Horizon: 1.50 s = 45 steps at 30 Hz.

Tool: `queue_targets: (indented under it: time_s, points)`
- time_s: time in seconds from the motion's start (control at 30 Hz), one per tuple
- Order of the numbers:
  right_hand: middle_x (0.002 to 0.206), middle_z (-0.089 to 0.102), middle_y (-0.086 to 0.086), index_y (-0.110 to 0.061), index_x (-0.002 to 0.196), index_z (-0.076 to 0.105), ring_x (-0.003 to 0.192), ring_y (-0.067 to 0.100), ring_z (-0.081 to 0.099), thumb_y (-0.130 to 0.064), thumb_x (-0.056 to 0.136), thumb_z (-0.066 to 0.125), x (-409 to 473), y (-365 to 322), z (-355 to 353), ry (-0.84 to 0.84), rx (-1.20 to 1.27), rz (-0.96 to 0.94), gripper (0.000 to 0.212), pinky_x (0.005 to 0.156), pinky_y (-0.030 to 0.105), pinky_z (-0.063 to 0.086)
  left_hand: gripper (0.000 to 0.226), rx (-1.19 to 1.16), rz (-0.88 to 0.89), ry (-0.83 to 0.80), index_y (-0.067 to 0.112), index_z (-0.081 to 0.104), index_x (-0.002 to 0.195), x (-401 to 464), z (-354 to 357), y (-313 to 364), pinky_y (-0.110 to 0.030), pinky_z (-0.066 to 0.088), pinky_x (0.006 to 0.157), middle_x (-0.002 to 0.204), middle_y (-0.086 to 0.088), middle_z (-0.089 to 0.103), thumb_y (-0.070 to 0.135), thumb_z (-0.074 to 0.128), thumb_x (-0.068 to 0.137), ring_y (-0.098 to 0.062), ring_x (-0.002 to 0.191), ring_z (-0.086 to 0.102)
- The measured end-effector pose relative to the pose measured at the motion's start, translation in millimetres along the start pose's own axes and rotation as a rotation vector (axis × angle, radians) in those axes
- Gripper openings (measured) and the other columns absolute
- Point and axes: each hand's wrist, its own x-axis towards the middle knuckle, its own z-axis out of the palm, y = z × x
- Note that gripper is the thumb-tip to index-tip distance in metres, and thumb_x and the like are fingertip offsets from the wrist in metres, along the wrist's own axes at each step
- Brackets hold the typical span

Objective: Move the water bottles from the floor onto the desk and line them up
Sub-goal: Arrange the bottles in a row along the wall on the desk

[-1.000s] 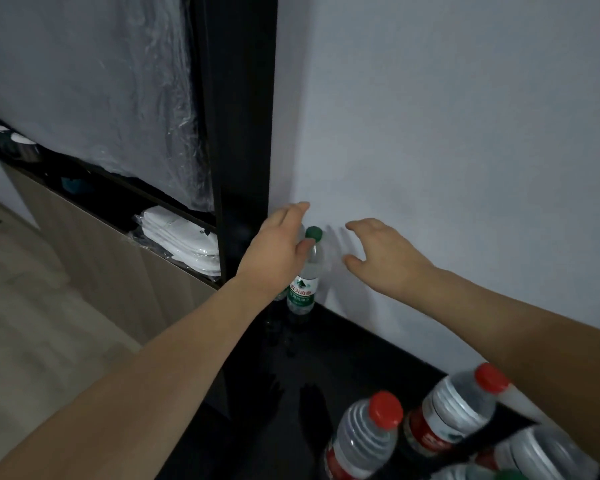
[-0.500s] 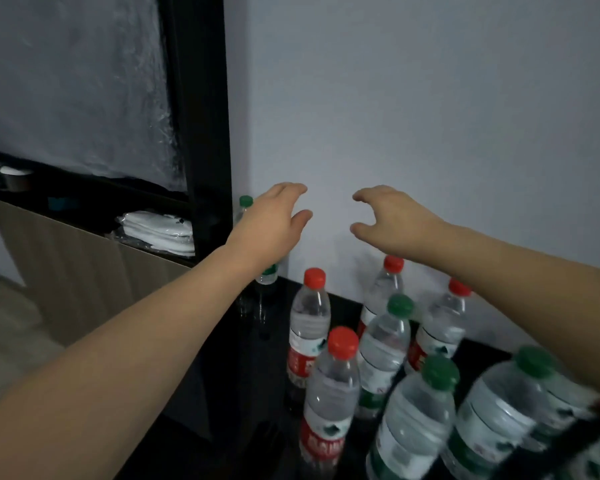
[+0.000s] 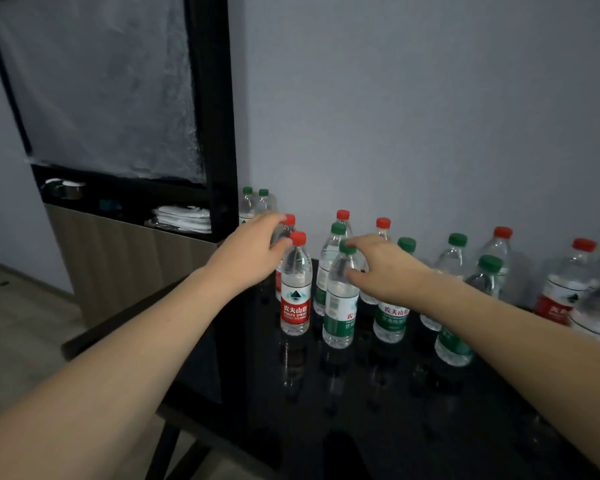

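At the upper left of the frame stands a black-framed cabinet [image 3: 215, 116] with a plastic-covered panel, and on its shelf below lies a stack of white folded items [image 3: 182, 216]. A strip of wooden floor [image 3: 18, 323] shows at the lower left.

The left forearm runs from the lower left corner up toward the centre, wrist straight, ending in the left hand [image 3: 248, 252]. Its fingers are curled around the neck of a red-capped bottle [image 3: 294, 285] with a red label, the thumb pressing just under the cap; the grip is closed on that bottle, which stands upright on the black bench [image 3: 378, 410]. Just behind the hand are another red-capped bottle and, further back by the cabinet, two small green-capped bottles [image 3: 253, 206].

Right of centre, the right forearm comes in from the lower right edge, and the right hand [image 3: 383, 268] arches over a green-capped bottle [image 3: 340, 299] with a green label. The index finger lies beside its cap and the thumb touches its shoulder, so the grip pinches the bottle's top. This bottle stands upright just beside the red-labelled one.

Further right, more upright bottles crowd the bench along the grey wall [image 3: 430, 116], with mixed green and red caps, some partly hidden behind the right arm. At the right edge of the frame sits a cluster of red-capped bottles [image 3: 575, 285].
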Motion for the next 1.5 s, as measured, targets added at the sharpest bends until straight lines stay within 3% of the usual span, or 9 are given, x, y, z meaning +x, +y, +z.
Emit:
queue_targets:
  time_s: [0.27, 0.43, 0.6, 0.73, 0.9, 1.1, 1.23, 1.4, 1.5]
  points:
    - [0.144, 0.047, 0.010, -0.012, 0.144, 0.041, 0.131, 0.025, 0.046, -0.027, 0.093, 0.058, 16, 15, 6, 0.017, 0.057, 0.126, 0.056, 0.108, 0.039, 0.038, 0.049, -0.164, -0.222, -0.062, 0.017, 0.048, 0.140, 8, 18, -14, -0.039, 0.045, 0.105, 0.142, -0.003, 0.054, 0.035, 0.060, 0.096, -0.020, 0.124, 0.054]
    - [0.126, 0.055, 0.013, -0.010, 0.134, 0.047, 0.105, 0.025, 0.054, -0.029, 0.095, 0.055, 48, 25, 20, -0.010, 0.046, 0.145, 0.044, 0.087, 0.033, 0.044, 0.051, -0.288, -0.307, -0.042, 0.016, 0.047, 0.139, 32, 57, -17, -0.034, 0.043, 0.098, 0.140, -0.005, 0.055, 0.036, 0.062, 0.095, -0.021, 0.124, 0.054]
    - [0.116, 0.059, 0.009, -0.013, 0.128, 0.052, 0.094, 0.020, 0.052, -0.031, 0.096, 0.056, 71, 36, 24, -0.071, -0.004, 0.107, 0.037, 0.078, 0.030, 0.039, 0.050, -0.279, -0.337, 0.004, 0.014, 0.052, 0.129, 55, 88, -16, -0.037, 0.048, 0.089, 0.118, -0.003, 0.061, 0.046, 0.062, 0.092, -0.022, 0.107, 0.059]
    - [0.099, 0.060, 0.000, -0.018, 0.106, 0.056, 0.081, 0.013, 0.055, -0.042, 0.092, 0.062, 85, 46, 21, -0.116, -0.030, 0.090, 0.029, 0.063, 0.028, 0.038, 0.038, -0.247, -0.355, 0.048, 0.012, 0.055, 0.116, 62, 104, -19, -0.033, 0.043, 0.078, 0.106, -0.004, 0.062, 0.042, 0.060, 0.095, -0.023, 0.098, 0.060]
    - [0.078, 0.056, 0.000, -0.020, 0.079, 0.052, 0.067, 0.011, 0.053, -0.049, 0.091, 0.057, 88, 47, 25, -0.098, -0.085, 0.111, 0.032, 0.052, 0.027, 0.035, 0.046, -0.205, -0.367, -0.019, 0.009, 0.048, 0.128, 62, 105, -22, -0.040, 0.049, 0.085, 0.113, -0.009, 0.063, 0.044, 0.051, 0.099, -0.028, 0.100, 0.061]
    - [0.072, 0.058, 0.004, -0.010, 0.079, 0.057, 0.060, 0.015, 0.054, -0.045, 0.093, 0.056, 67, 30, 12, -0.085, -0.192, 0.130, 0.038, 0.049, 0.027, 0.040, 0.042, -0.103, -0.411, -0.133, 0.006, 0.045, 0.125, 55, 79, -7, -0.033, 0.040, 0.071, 0.110, -0.012, 0.061, 0.041, 0.048, 0.101, -0.027, 0.091, 0.058]
    - [0.077, 0.054, 0.003, -0.014, 0.078, 0.051, 0.068, 0.018, 0.054, -0.047, 0.092, 0.056, 53, 10, -12, -0.051, -0.190, 0.098, 0.037, 0.051, 0.028, 0.039, 0.036, -0.076, -0.382, -0.111, 0.009, 0.049, 0.116, 43, 39, 2, -0.030, 0.036, 0.054, 0.099, -0.011, 0.064, 0.041, 0.049, 0.100, -0.016, 0.070, 0.056]
    - [0.071, 0.050, 0.001, -0.008, 0.087, 0.057, 0.072, 0.021, 0.051, -0.052, 0.091, 0.058, 48, -22, -61, 0.013, -0.210, 0.066, 0.045, 0.052, 0.030, 0.033, 0.031, -0.027, -0.308, -0.070, 0.012, 0.054, 0.094, 45, -33, 22, -0.030, 0.037, 0.058, 0.094, -0.008, 0.062, 0.043, 0.053, 0.098, -0.026, 0.086, 0.061]
    - [0.069, 0.055, 0.003, -0.008, 0.078, 0.058, 0.063, 0.018, 0.051, -0.053, 0.090, 0.059, 52, -45, -95, 0.058, -0.187, 0.047, 0.046, 0.049, 0.027, 0.032, 0.036, -0.002, -0.281, -0.025, 0.009, 0.055, 0.104, 51, -78, 33, -0.030, 0.037, 0.057, 0.096, -0.008, 0.060, 0.045, 0.052, 0.098, -0.025, 0.083, 0.060]
